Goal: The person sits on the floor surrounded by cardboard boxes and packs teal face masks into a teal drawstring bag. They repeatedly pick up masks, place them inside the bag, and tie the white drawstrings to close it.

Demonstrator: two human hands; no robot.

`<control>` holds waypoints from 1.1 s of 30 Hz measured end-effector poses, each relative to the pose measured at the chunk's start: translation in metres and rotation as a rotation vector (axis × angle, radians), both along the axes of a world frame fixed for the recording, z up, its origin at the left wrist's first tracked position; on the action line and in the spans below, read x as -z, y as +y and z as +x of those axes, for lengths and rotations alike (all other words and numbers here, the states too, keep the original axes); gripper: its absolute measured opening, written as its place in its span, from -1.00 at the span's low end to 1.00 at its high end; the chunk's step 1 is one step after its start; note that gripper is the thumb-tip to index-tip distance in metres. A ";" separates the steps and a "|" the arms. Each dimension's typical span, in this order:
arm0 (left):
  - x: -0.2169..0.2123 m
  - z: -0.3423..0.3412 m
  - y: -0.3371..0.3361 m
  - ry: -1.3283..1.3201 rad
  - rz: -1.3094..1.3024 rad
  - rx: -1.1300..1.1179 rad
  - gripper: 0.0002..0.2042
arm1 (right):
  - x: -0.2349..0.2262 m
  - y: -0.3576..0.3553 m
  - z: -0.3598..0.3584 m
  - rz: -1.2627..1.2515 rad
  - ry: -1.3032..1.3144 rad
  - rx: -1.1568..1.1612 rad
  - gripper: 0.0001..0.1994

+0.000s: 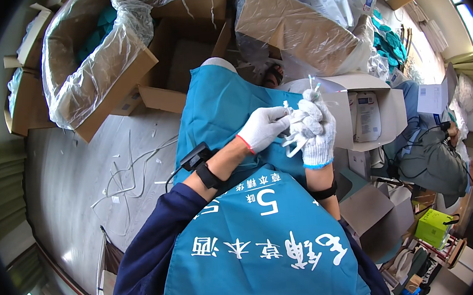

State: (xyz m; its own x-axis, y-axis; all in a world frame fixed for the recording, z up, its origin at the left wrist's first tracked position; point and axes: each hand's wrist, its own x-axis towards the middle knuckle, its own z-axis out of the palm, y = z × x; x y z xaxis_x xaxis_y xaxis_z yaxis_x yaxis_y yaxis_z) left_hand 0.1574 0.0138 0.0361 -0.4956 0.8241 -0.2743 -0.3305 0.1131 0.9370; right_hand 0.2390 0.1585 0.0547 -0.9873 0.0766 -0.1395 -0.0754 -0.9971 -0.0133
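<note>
Both my hands wear white work gloves and meet above the teal apron [257,248] over my lap. My right hand [316,131], in a knit glove with a blue cuff, has its fingers curled round a bundle of thin white cords [291,146]. Some cord loops hang out below those fingers, and thin ends stick up above them. Close beside it, my left hand [263,129], its cuff red, has thumb and fingers pinched together at the bundle's left side. What exactly sits between its fingertips is hidden.
A plastic-lined carton [99,86] stands ahead on the left; another carton [299,27] holds white packets. On the right, an open white box [378,112] contains packets. White strips [127,169] litter the grey floor. Another person [434,160] sits at the right.
</note>
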 end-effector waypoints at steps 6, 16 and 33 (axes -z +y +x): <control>0.002 -0.013 -0.001 0.274 -0.024 0.124 -0.84 | 0.009 0.004 0.004 -0.133 0.008 -0.197 -0.76; -0.004 -0.020 -0.016 0.009 -0.127 0.183 -0.80 | 0.018 0.034 0.018 0.046 -0.087 0.013 -0.78; -0.010 -0.003 -0.055 1.003 -0.411 0.495 -0.81 | 0.003 -0.045 0.001 1.628 -0.249 -0.418 -0.61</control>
